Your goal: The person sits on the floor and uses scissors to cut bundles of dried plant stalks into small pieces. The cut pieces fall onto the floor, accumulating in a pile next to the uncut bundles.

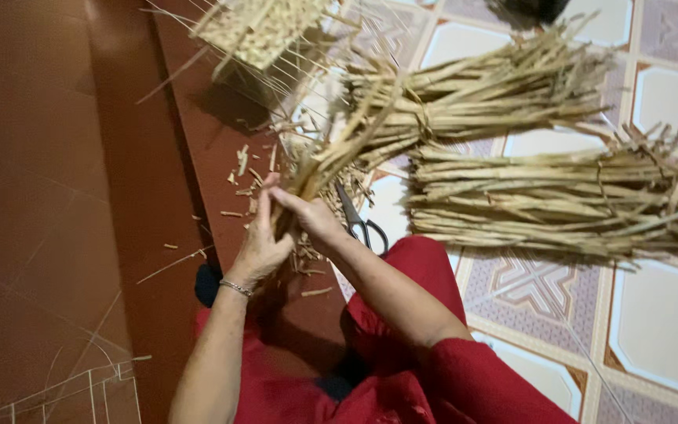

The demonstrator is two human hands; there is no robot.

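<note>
My left hand (260,239) and my right hand (314,217) both grip the lower end of a bunch of dried straw-coloured stalks (339,149) that rises and fans away from me. The left hand, with a thin bracelet at the wrist, wraps the stalks from the left; the right hand's fingers press across them from the right. My red sleeve and red clothing fill the bottom of the view. A pair of black-handled scissors (359,224) lies on the floor just right of my right hand.
Two tied bundles of dried stalks lie on the patterned tiled floor, one at upper middle (480,90), one at right (566,196). A partly woven straw piece (256,27) sits at the top. Cut straw scraps (245,169) litter the red-brown step.
</note>
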